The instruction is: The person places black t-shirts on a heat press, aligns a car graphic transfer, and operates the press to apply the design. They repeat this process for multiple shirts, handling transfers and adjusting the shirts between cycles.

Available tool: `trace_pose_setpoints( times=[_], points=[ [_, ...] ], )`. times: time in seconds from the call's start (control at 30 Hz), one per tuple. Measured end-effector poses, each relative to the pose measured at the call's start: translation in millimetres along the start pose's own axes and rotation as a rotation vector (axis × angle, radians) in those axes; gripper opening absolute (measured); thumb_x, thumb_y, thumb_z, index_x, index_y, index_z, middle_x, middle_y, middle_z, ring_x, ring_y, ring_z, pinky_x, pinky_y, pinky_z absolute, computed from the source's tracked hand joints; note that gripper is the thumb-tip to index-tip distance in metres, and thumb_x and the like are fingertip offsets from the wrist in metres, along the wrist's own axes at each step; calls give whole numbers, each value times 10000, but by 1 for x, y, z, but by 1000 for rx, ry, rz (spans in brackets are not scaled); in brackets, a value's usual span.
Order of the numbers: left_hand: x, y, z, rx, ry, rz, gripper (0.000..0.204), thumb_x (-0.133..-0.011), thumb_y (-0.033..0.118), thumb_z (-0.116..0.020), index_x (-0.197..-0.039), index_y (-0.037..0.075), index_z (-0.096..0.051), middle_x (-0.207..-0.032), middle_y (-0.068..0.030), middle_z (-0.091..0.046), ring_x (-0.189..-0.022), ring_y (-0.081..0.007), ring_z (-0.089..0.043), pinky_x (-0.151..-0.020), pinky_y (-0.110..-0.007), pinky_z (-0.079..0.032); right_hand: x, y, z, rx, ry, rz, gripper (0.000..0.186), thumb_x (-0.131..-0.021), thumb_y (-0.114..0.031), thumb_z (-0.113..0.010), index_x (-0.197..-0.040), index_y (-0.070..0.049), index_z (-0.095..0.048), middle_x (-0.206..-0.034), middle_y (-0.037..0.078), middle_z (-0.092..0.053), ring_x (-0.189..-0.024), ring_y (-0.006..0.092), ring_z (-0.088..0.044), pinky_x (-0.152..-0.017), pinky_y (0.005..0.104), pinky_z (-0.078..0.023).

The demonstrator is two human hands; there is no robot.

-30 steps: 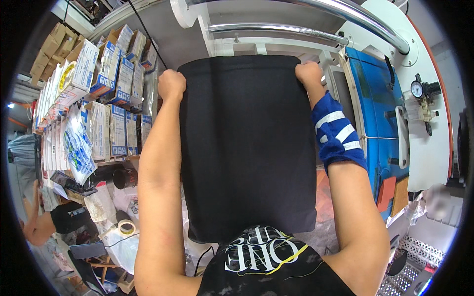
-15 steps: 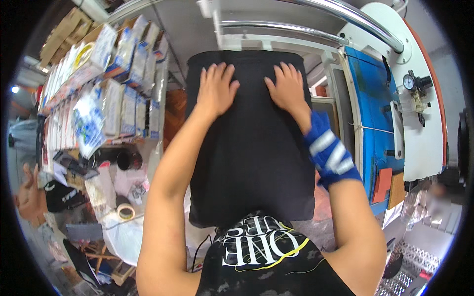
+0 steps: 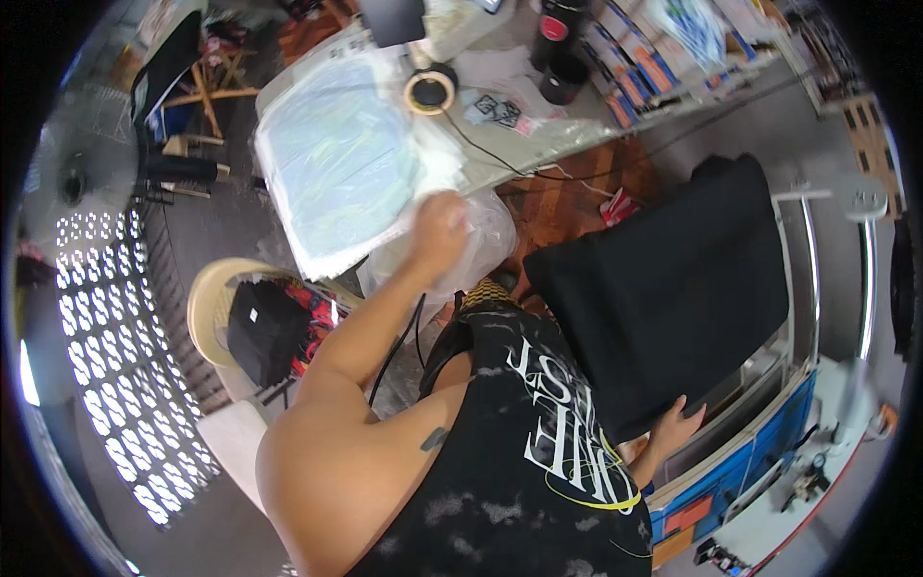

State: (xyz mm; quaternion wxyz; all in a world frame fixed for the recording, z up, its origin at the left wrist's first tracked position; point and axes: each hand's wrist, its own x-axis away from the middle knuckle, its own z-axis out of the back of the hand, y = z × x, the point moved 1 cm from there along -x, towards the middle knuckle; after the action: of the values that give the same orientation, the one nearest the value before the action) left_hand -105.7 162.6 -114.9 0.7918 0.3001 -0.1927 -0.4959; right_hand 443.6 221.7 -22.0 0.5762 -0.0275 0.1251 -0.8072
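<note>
Workshop: reddish floor (image 3: 558,219) and a grey table (image 3: 569,139) lie left of and above the black cloth (image 3: 663,288), my landmark; a blue panel (image 3: 735,490) sits below it. Stack of pale sheets (image 3: 327,144): on the table, left of the cloth. Left hand (image 3: 440,236): at the stack's cloth-facing side; fingers look curled, but blur means I can't tell their grip. Right hand (image 3: 673,431): by the cloth's lower edge, fingers spread, gripping nothing; contact uncertain. My judgement: pinch one sheet lightly by its edge; keep the cloth unwrinkled.
</note>
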Motion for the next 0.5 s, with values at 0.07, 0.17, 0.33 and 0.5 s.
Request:
trace_pose_setpoints(
  times=[0.07, 0.17, 0.33, 0.5],
  points=[
    [-7, -51, 27, -342, 188, 243, 587, -959, 373, -625, -1430, 43, -505, -1487, -217, -457, -1418, -425, -367, -1199, -558, -233, -18, -29, -1, -28, 60, 218, 601, -988, -290, -636, -1442, 60, -457, -1424, 272, -530, -1346, 421, -481, -1145, 444, -366],
    [-15, -88, 23, -477, 285, 409, 667, -1004, 447, -523, -1526, 55, -383, -1590, -203, -321, -1497, -458, -194, -1215, -630, -79, -43, -71, -23, -134, -10, 444, 601, -968, -261, -656, -1440, 56, -460, -1450, 270, -501, -1365, 412, -458, -1158, 445, -346],
    [-20, -103, 0, -668, 220, 439, 695, -1031, 488, -435, -1572, 67, -321, -1633, -203, -258, -1523, -444, -146, -1218, -638, -37, -23, -102, -68, 108, -22, 463, 587, -1011, -386, -543, -1488, -55, -459, -1575, 233, -372, -1480, 410, -305, -1213, 535, -219],
    [-19, -106, 42, -226, 282, 551, 541, -1028, 380, -478, -1464, 59, -457, -1572, -206, -362, -1455, -396, -330, -1170, -587, -242, -15, -99, -73, 42, 86, 488, 557, -1010, -386, -538, -1474, -82, -491, -1575, 197, -396, -1472, 402, -327, -1212, 548, -216]
  ],
)
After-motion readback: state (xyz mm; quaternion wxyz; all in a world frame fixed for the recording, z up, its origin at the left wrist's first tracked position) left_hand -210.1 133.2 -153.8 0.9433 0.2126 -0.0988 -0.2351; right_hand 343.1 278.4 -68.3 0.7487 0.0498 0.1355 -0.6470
